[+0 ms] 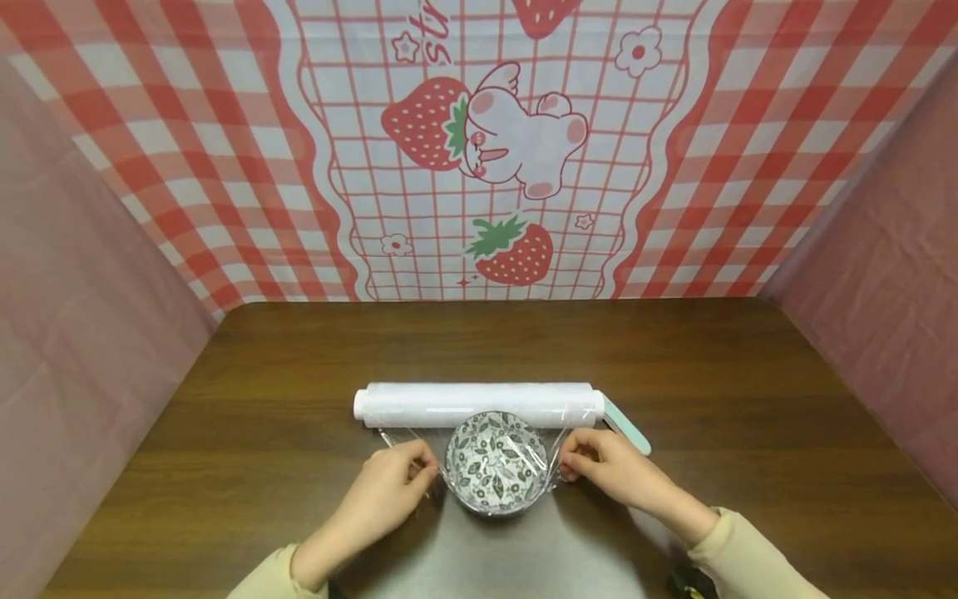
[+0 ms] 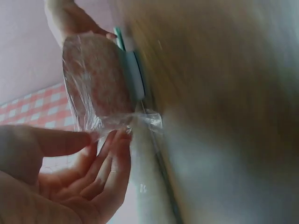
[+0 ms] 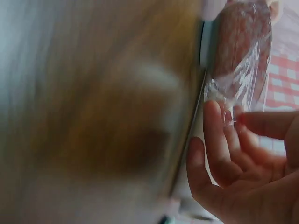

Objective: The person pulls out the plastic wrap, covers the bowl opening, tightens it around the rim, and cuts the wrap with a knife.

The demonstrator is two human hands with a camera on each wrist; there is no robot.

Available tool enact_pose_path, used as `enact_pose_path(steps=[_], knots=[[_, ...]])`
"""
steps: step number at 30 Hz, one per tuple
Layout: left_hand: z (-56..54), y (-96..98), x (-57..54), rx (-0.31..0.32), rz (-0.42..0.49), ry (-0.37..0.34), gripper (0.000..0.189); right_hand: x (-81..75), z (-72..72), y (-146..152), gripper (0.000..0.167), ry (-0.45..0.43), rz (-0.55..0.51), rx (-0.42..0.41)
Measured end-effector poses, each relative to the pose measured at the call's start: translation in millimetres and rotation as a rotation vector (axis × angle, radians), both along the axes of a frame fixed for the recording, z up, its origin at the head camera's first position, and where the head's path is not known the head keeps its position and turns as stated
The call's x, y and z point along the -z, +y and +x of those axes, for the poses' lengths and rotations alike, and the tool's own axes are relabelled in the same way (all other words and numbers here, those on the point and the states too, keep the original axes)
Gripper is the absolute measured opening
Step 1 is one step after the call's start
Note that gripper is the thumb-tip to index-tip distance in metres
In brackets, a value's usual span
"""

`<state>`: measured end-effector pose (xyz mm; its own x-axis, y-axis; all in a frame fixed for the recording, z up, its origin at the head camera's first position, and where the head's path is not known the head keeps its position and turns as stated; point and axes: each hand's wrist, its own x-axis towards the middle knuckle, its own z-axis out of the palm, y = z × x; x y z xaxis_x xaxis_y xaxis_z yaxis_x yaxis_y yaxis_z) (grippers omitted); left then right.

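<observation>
A bowl [image 1: 496, 466] with a dark leaf pattern inside stands on the table, and clear plastic wrap [image 1: 533, 453] stretches over its top. At the bowl's left side my left hand [image 1: 389, 491] pinches the wrap between thumb and fingers. My right hand [image 1: 617, 470] pinches the film at the right side. Both wrist views show the film gathered at the fingertips, with the bowl's reddish outer wall [image 2: 100, 77] beyond. Right behind the bowl lies the roll of plastic wrap [image 1: 479, 405], from which the film runs forward.
A mint-green strip-like tool [image 1: 627, 426] lies at the roll's right end. The dark wooden table [image 1: 299, 349] ends at a checked strawberry-print cloth [image 1: 516, 150]. Pink cloth hangs at both sides. Something dark [image 1: 690, 582] sits by the right sleeve.
</observation>
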<state>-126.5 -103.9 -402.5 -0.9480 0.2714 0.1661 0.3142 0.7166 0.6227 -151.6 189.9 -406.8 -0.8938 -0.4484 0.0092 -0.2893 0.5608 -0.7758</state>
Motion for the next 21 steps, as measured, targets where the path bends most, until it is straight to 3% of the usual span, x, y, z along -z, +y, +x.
enact_pose_path(steps=[6,12,16,21], knots=[[-0.2,4.0,4.1,-0.068,0.304,-0.24,0.005,3.8,6.4,-11.3,0.017,-0.288,-0.305,0.136],[4.4,9.6,12.2,-0.161,0.73,-0.49,0.014,4.3,14.5,-20.2,0.016,-0.418,-0.466,0.259],[7.2,13.1,17.1,-0.198,0.933,-0.581,0.012,1.6,20.7,-24.4,0.021,-0.465,-0.535,0.306],[11.8,17.2,19.3,-0.221,1.12,-0.623,0.013,-3.2,30.3,-29.0,0.032,-0.529,-0.609,0.343]])
